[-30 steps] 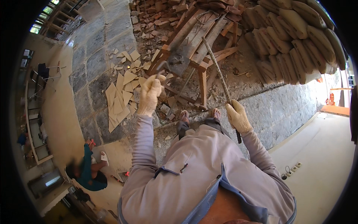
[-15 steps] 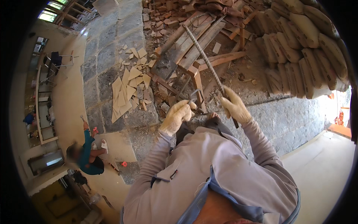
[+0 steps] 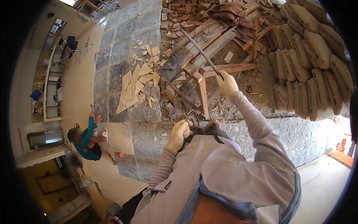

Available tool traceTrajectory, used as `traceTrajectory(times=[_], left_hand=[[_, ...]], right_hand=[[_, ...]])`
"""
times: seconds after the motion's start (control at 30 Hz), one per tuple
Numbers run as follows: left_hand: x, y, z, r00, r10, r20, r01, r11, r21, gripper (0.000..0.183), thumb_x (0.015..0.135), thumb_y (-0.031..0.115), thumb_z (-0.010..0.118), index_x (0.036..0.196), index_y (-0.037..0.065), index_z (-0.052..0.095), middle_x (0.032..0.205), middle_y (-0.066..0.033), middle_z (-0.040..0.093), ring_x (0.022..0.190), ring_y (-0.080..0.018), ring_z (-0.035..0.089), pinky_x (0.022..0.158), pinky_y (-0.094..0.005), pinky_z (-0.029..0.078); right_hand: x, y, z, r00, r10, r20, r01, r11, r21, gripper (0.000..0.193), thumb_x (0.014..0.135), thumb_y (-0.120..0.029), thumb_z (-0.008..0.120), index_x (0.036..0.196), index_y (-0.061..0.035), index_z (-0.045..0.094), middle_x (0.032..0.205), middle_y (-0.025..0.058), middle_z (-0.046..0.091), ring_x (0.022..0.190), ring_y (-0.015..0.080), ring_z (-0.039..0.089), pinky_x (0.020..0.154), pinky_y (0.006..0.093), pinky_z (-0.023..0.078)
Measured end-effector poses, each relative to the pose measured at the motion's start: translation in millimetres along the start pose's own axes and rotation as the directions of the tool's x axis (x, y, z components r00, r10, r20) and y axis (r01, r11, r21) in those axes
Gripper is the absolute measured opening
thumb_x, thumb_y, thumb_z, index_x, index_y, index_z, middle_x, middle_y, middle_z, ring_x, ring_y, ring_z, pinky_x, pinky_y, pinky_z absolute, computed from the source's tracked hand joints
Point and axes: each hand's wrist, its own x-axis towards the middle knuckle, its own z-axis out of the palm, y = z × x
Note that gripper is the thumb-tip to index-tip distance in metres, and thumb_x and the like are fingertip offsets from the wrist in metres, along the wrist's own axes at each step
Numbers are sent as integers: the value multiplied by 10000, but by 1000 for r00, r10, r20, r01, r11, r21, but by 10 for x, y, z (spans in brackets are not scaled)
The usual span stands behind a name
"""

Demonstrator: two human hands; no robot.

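Note:
My right hand [image 3: 228, 84], in a knitted cream work glove, is wrapped round the lower end of a long steel rod [image 3: 203, 53]. The rod slants up and left across a low wooden bench [image 3: 223, 70], its far end over the planks. Closer to my body, my left hand [image 3: 179, 134], gloved alike, is closed in front of my left leg. The thin bent metal rod in it is mostly hidden now. A dark metal plate [image 3: 170, 71] lies at the bench's near left end. Brown cloth [image 3: 233, 15] is heaped over the far end.
Broken tiles [image 3: 136, 84] lie left of the bench, brick rubble [image 3: 186, 13] behind. Stacked full sacks [image 3: 309, 67] stand at the right. A co-worker [image 3: 87, 140] in a teal top crouches at the left. My bare foot [image 3: 216, 123] is by the slab edge.
My right hand has moved forward, away from my body, with the steel rod. My left hand has drawn slightly nearer to me. The view has shifted, so the surroundings sit further right.

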Motion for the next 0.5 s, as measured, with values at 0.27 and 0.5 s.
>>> traceTrajectory(times=[0.27,0.5], left_hand=[[-20,1,-153,1000,-2,-27,1,1000,-11,231,1071,166,482,1100,-3,637,702,74,434,624,-48,396,841,-292,486],[19,-78,-564,998,20,-62,-27,993,-118,233,1093,166,467,1098,11,642,702,82,387,620,-49,352,588,-241,293]], right_hand=[[667,-244,519,989,147,18,-146,989,-34,404,971,-301,575,1274,-44,648,1153,292,713,1099,471,676,955,528,526],[-404,-739,760,938,311,-155,-216,870,444,359,1025,-325,537,1168,-11,638,906,156,687,856,231,657,776,403,523]])
